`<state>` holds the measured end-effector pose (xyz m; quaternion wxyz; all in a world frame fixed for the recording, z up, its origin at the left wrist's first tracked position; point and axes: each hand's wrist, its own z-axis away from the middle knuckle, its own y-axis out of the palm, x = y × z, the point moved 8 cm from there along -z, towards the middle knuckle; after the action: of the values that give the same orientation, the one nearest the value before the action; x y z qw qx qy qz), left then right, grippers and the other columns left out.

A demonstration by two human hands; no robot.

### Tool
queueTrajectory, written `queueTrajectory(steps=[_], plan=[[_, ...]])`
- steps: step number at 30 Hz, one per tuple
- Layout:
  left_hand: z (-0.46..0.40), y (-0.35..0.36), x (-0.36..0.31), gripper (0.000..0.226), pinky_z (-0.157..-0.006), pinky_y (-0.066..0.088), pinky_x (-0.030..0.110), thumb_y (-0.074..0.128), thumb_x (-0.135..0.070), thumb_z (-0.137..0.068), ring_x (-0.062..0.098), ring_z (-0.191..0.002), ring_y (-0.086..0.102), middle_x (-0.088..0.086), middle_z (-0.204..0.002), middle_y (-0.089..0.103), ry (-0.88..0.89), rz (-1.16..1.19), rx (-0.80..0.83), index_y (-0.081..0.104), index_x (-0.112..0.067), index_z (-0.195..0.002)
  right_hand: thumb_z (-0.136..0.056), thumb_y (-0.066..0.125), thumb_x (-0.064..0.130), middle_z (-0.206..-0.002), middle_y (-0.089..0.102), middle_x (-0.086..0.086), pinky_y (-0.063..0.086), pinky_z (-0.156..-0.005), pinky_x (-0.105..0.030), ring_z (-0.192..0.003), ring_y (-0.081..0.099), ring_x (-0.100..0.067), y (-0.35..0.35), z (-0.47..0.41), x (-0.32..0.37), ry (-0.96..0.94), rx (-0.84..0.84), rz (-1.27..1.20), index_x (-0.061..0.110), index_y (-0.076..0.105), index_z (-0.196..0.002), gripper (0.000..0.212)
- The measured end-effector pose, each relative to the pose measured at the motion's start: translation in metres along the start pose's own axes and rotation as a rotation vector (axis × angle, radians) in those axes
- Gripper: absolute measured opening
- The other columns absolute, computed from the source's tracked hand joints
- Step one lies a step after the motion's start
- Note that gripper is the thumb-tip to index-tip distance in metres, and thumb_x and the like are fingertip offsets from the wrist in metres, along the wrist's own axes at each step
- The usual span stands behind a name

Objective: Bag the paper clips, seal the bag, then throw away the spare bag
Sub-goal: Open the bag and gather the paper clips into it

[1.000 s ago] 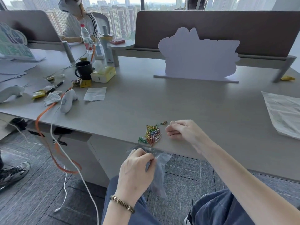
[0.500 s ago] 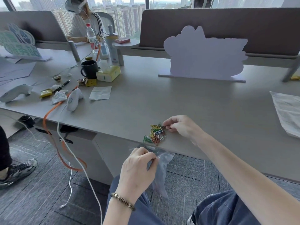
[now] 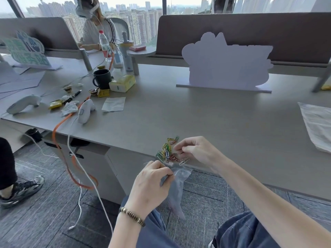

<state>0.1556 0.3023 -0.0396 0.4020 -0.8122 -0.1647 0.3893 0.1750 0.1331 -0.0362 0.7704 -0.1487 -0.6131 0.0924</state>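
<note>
Head view, item by item.

Paper clips [image 3: 168, 152]: a coloured heap at the near edge of the desk [image 3: 223, 126], touching the fingertips of the right hand and lying just above the left hand. A second ago the heap sat a little farther in from the edge, with one stray clip apart from it near the right hand's fingers. Now the stray is gathered in and the whole heap is dragged to the brink; one pale clip lies at the lip, directly under the right hand.

Right hand [image 3: 197, 152]: curled, fingers raking the clips toward the edge. Whether any clip is actually pinched between the fingers cannot be told.

Left hand [image 3: 152, 181]: clenched on the mouth of the clear bag [image 3: 176, 190], holding it below the desk edge, just under the heap. Its position looks the same as in both earlier frames. The bag hangs limp toward the floor beneath this hand and looks empty.

Reading for the task: the clips are staged for sweeping over the edge into the open mouth. Bagging has probably not begun; sealing and disposal remain.

Spare bag [image 3: 318, 126]: possibly the pale plastic sheet far to the right of the right hand, untouched.
</note>
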Motion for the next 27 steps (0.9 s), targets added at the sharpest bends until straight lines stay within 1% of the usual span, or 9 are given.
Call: queueTrajectory(steps=[4, 7, 12, 14, 16, 19, 23, 25, 27], plan=[[-0.001, -0.003, -0.003, 0.006, -0.065, 0.053, 0.034, 0.072, -0.020, -0.085, 0.012, -0.079, 0.056, -0.011, -0.082, 0.062, 0.013, 0.001, 0.007, 0.074, -0.023, -0.080, -0.097, 0.052, 0.003, -0.089, 0.077, -0.008, 0.062, -0.073, -0.022, -0.078, 0.071, -0.013, -0.022, 0.005, -0.004, 0.024, -0.150, 0.176, 0.008, 0.078, -0.092, 0.027], [-0.001, -0.003, -0.003, 0.007, -0.066, 0.053, 0.032, 0.072, -0.021, -0.086, 0.012, -0.080, 0.055, -0.011, -0.082, 0.062, 0.013, 0.007, 0.009, 0.074, -0.024, -0.080, -0.098, 0.053, 0.004, -0.084, 0.078, -0.009, 0.060, -0.065, -0.017, -0.072, 0.075, -0.015, -0.019, 0.010, -0.007, 0.056, -0.154, 0.196, 0.008, 0.077, -0.091, 0.025], [-0.001, -0.002, -0.005, 0.007, -0.065, 0.052, 0.033, 0.073, -0.018, -0.084, 0.013, -0.079, 0.055, -0.011, -0.081, 0.061, 0.030, 0.015, 0.007, 0.073, -0.024, -0.079, -0.097, 0.056, 0.004, -0.092, 0.079, -0.014, 0.063, -0.083, -0.031, -0.087, 0.078, -0.022, 0.005, 0.012, -0.002, 0.059, -0.053, 0.074, 0.002, 0.077, -0.094, 0.021], [-0.001, -0.003, -0.005, 0.008, -0.064, 0.053, 0.033, 0.073, -0.018, -0.084, 0.012, -0.079, 0.055, -0.011, -0.081, 0.061, 0.032, 0.018, 0.003, 0.073, -0.025, -0.080, -0.097, 0.055, 0.002, -0.093, 0.078, -0.018, 0.063, -0.086, -0.037, -0.085, 0.077, -0.025, 0.006, 0.009, -0.001, 0.061, -0.034, -0.005, -0.001, 0.076, -0.092, 0.022], [0.000, -0.005, -0.004, 0.008, -0.064, 0.053, 0.033, 0.073, -0.019, -0.084, 0.012, -0.079, 0.055, -0.012, -0.081, 0.061, 0.028, 0.018, -0.009, 0.073, -0.025, -0.079, -0.097, 0.055, 0.002, -0.090, 0.078, -0.018, 0.062, -0.087, -0.040, -0.080, 0.075, -0.022, -0.003, 0.004, -0.003, 0.067, -0.079, -0.032, -0.002, 0.076, -0.089, 0.023], [0.000, -0.007, -0.003, 0.008, -0.064, 0.053, 0.032, 0.074, -0.017, -0.082, 0.013, -0.079, 0.055, -0.012, -0.081, 0.061, 0.024, 0.018, -0.028, 0.073, -0.024, -0.078, -0.097, 0.054, 0.001, -0.092, 0.079, -0.016, 0.061, -0.090, -0.040, -0.086, 0.076, -0.023, -0.010, -0.002, -0.004, 0.067, -0.118, -0.008, 0.000, 0.076, -0.091, 0.024], [0.000, -0.007, -0.003, 0.010, -0.063, 0.053, 0.032, 0.074, -0.016, -0.082, 0.012, -0.078, 0.055, -0.012, -0.080, 0.060, 0.029, 0.021, -0.028, 0.072, -0.024, -0.078, -0.098, 0.055, 0.003, -0.099, 0.080, -0.011, 0.060, -0.093, -0.037, -0.097, 0.076, -0.023, 0.012, -0.005, -0.003, 0.057, 0.039, 0.008, 0.005, 0.078, -0.095, 0.024], [0.000, -0.007, -0.002, 0.009, -0.063, 0.052, 0.032, 0.074, -0.016, -0.082, 0.012, -0.078, 0.054, -0.011, -0.080, 0.060, 0.032, 0.017, -0.028, 0.072, -0.024, -0.077, -0.098, 0.054, 0.001, -0.101, 0.078, -0.013, 0.059, -0.092, -0.034, -0.093, 0.074, -0.021, 0.021, -0.003, -0.001, 0.061, 0.131, -0.027, 0.000, 0.077, -0.099, 0.023], [0.000, -0.008, -0.001, 0.010, -0.062, 0.052, 0.032, 0.073, -0.016, -0.082, 0.013, -0.077, 0.054, -0.010, -0.079, 0.060, 0.036, 0.015, -0.029, 0.072, -0.024, -0.076, -0.098, 0.052, -0.002, -0.097, 0.075, -0.018, 0.058, -0.086, -0.033, -0.088, 0.068, -0.023, 0.020, -0.003, 0.001, 0.085, 0.164, -0.182, -0.011, 0.072, -0.103, 0.022]])
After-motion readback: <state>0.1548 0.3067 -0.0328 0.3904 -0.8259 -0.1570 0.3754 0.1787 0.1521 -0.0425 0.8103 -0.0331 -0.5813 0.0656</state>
